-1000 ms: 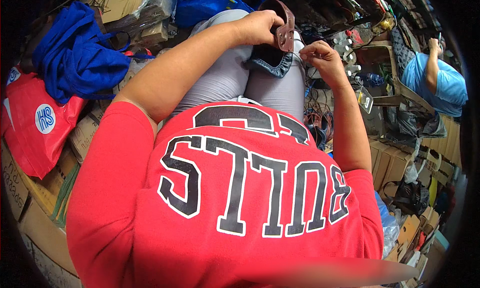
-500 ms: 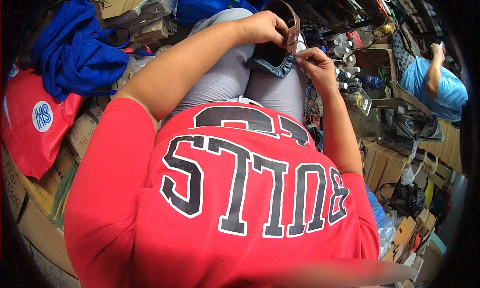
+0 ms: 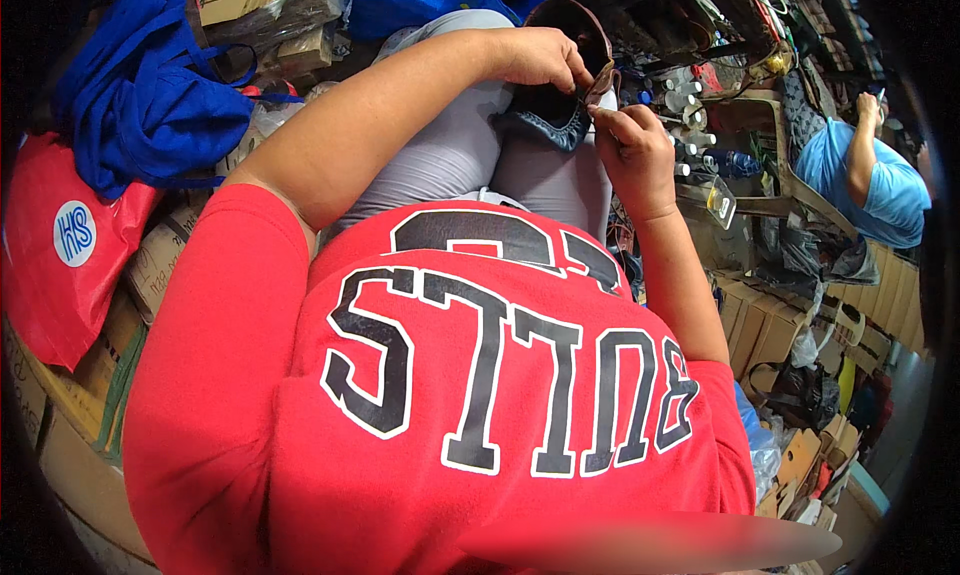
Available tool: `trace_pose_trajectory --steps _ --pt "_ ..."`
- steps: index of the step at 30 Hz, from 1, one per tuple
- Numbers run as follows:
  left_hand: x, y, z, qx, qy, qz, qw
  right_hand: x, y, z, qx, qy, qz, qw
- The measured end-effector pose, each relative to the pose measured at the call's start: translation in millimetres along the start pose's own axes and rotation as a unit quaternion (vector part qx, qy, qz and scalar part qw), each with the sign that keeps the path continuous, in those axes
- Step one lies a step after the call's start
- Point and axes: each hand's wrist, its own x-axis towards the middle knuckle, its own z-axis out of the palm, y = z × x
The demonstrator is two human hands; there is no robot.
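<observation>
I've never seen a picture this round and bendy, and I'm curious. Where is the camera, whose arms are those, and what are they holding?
The camera sits on a person's head and looks down, so you see their own red shirt and grey-trousered lap. Its wide lens bends straight edges. The left hand and right hand both grip a dark shoe resting on the knees; the fingers pinch its edge. What exactly they do there is too small to tell. Around them lie a blue cloth bag, a red plastic bag, cardboard boxes and small bottles. At the right sits another person in a blue shirt.
</observation>
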Motion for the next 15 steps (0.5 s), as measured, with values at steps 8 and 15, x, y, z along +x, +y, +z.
trace_pose_trajectory --steps 8,15 --pt "8 -7 -2 0.041 -0.023 -0.013 0.999 35 -33 -23 -0.203 -0.151 -0.068 0.965" --pt "10 6 -7 0.162 -0.025 -0.007 0.987 64 -27 -26 -0.252 -0.231 -0.193 0.92"
